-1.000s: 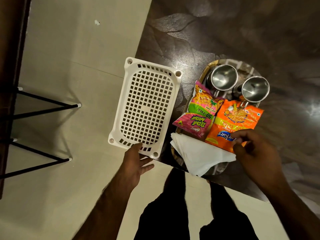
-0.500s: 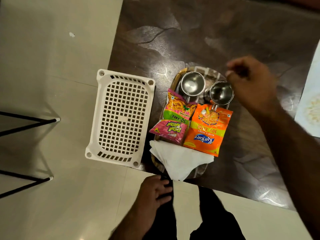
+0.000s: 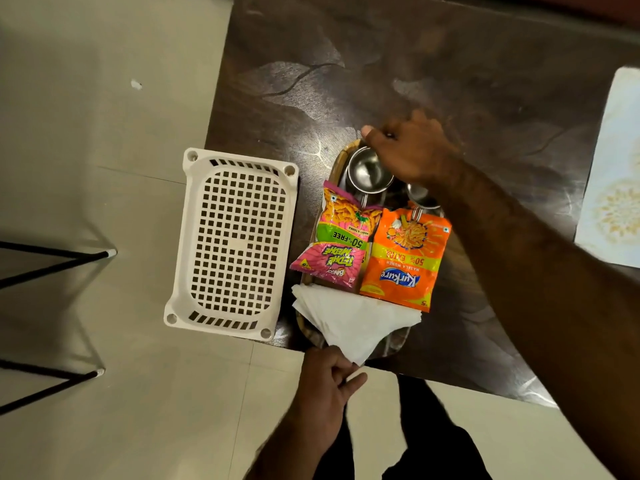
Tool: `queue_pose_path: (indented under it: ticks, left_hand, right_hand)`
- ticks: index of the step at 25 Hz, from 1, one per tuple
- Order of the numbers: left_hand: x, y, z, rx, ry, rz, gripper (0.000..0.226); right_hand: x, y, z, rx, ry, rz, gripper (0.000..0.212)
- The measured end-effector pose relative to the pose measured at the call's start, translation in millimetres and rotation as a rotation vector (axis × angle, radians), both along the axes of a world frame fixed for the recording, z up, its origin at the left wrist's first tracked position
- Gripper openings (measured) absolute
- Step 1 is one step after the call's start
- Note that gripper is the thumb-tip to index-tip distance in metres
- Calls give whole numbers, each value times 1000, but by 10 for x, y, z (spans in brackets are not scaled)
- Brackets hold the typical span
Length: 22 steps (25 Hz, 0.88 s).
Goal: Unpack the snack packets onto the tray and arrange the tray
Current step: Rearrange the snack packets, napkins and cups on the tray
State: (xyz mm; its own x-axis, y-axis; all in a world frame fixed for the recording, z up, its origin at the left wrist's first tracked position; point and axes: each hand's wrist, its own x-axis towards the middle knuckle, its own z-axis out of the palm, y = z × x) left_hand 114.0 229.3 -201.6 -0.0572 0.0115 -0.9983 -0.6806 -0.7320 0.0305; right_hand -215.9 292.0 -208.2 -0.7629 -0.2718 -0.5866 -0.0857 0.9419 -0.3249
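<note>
The dark polished stone surface [image 3: 450, 81] carries everything; the empty white perforated plastic basket [image 3: 235, 242] lies left of your oval wood-rimmed tray [image 3: 341, 157], whose long axis runs away from you; on it the pink-and-green snack packet [image 3: 341, 237] and orange snack packet [image 3: 405, 254] lie side by side; your right hand [image 3: 410, 150], curled closed at the left steel cup [image 3: 367, 171], has crossed over from the right cup; your left hand [image 3: 327, 375] has risen to pinch the white folded napkin [image 3: 353, 320].

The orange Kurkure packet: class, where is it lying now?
The orange Kurkure packet lies on the tray's right side, beside the pink Bingo packet, above the white napkins.
</note>
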Motion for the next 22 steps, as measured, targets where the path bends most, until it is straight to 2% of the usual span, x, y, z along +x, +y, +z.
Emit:
queue_pose_path:
  ticks: [5,8,11,14,16,19,22]
  left_hand:
    - [-19,24,70,31,3,101,23]
    - [50,-11,163,35,-16,69,33]
    - [135,-92,374,-9,20,-18,27]
    - [126,-210,599,-66,124,-89,55]
    - [-22,-214,707,-130,166,-220,63]
    - [-393,-86,752,-267,199,-359,51]
    - [-843,187,782,-322,259,-441,43]
  right_hand:
    - [83,70,-33,-8,29,-56,65]
    - [199,199,22,-9,39,-93,67]
    - [346,439,127,-46,44,-203,67]
    - [436,843,252,-144,46,-334,65]
    - [485,1221,341,-234,54,-462,60]
    - [568,1850,427,-288,31,-646,64]
    - [584,2496,501,-278,20,-785,68]
